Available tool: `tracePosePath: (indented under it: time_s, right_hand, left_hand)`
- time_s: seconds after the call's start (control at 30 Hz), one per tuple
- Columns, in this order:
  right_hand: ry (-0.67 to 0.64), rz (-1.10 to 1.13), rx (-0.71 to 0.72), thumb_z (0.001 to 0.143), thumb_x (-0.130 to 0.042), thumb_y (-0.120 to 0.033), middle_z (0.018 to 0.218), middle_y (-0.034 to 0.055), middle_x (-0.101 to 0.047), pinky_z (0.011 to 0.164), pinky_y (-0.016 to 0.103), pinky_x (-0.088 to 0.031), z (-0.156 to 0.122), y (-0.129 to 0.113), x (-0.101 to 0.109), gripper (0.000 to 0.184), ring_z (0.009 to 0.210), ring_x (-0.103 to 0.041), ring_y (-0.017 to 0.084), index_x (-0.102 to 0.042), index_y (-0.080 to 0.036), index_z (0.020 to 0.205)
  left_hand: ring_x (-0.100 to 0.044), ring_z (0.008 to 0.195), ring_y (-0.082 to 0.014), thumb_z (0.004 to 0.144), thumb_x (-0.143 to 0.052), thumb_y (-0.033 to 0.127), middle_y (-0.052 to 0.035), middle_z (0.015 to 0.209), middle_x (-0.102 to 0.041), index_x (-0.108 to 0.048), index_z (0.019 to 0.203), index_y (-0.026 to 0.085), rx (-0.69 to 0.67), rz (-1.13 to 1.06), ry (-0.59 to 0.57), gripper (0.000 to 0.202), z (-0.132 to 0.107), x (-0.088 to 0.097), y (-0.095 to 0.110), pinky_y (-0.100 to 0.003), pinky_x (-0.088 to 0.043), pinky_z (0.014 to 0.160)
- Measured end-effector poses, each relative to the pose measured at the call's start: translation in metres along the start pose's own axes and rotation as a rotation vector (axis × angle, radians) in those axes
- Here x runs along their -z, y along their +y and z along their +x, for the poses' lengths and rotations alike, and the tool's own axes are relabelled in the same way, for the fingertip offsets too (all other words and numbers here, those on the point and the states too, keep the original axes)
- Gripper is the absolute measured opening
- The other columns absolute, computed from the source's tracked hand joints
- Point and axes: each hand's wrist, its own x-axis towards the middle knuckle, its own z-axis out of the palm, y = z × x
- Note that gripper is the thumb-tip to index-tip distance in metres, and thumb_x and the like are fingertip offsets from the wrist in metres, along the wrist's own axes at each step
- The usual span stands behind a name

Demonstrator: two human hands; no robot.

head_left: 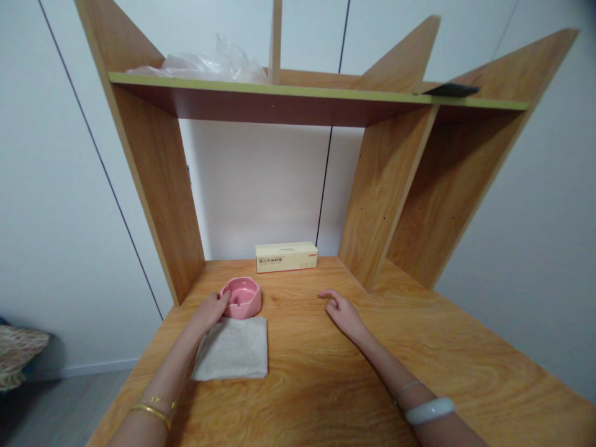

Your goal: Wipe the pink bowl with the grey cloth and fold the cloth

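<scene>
the fingers of the left hand [210, 310] grip the left side of the pink ashtray [249, 304], the thumb being inside its rim. on the near side of these fingers, slightly to the right, lies a grey cloth [235, 351]. farther beyond them stands a cream box [287, 257]. the right hand [343, 313] is over the wooden desk [307, 366], its fingers loosely open, the index finger pointing leftward.

head-worn view, facing forward, angled down over desk [316, 379]
</scene>
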Motion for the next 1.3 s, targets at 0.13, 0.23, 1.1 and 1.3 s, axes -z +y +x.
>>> tracePosePath:
  time_s: [0.13, 0.23, 1.1, 1.3]
  right_hand:
    - [-0.018, -0.091, 0.036, 0.075, -0.042, -0.019, 0.061, -0.0032, -0.057, 0.056, 0.024, -0.035, -0.002, -0.014, -0.001, 0.025, 0.054, -0.050, 0.013, -0.061, -0.020, 0.091]
    - [-0.059, -0.127, 0.157, 0.078, -0.045, -0.023, 0.077, 0.0023, -0.064, 0.065, 0.027, -0.039, -0.010, -0.050, -0.016, 0.020, 0.069, -0.055, 0.015, -0.063, -0.021, 0.088]
    - [-0.082, -0.334, 0.072, 0.066, -0.056, -0.016, 0.056, 0.0042, -0.059, 0.054, 0.025, -0.034, 0.010, -0.056, 0.039, 0.018, 0.057, -0.052, 0.015, -0.059, -0.017, 0.048]
    - [-0.121, -0.271, -0.005, 0.062, -0.063, -0.021, 0.063, 0.0027, -0.061, 0.057, 0.023, -0.035, 0.006, -0.059, 0.007, 0.005, 0.062, -0.054, 0.015, -0.061, -0.017, 0.061]
  left_hand:
    - [-0.053, 0.045, -0.0184, 0.076, -0.029, 0.047, -0.0024, 0.041, -0.052, -0.054, 0.068, 0.015, -0.007, -0.091, -0.039, 0.041, 0.000, -0.002, -0.004, -0.024, -0.034, 0.044]
    - [-0.051, 0.043, -0.0167, 0.074, -0.030, 0.049, 0.0001, 0.041, -0.049, -0.056, 0.074, 0.013, -0.016, -0.179, -0.068, 0.045, 0.000, -0.003, -0.007, -0.023, -0.030, 0.041]
    - [-0.060, 0.047, -0.0214, 0.073, -0.034, 0.045, -0.0054, 0.040, -0.058, -0.062, 0.072, 0.010, -0.086, -0.332, -0.105, 0.045, -0.008, -0.020, 0.003, -0.029, -0.041, 0.051]
    - [-0.044, 0.027, -0.0110, 0.074, -0.035, 0.040, -0.0027, 0.037, -0.056, -0.054, 0.065, 0.013, -0.055, -0.409, -0.213, 0.034, -0.019, -0.048, 0.018, -0.020, -0.028, 0.033]
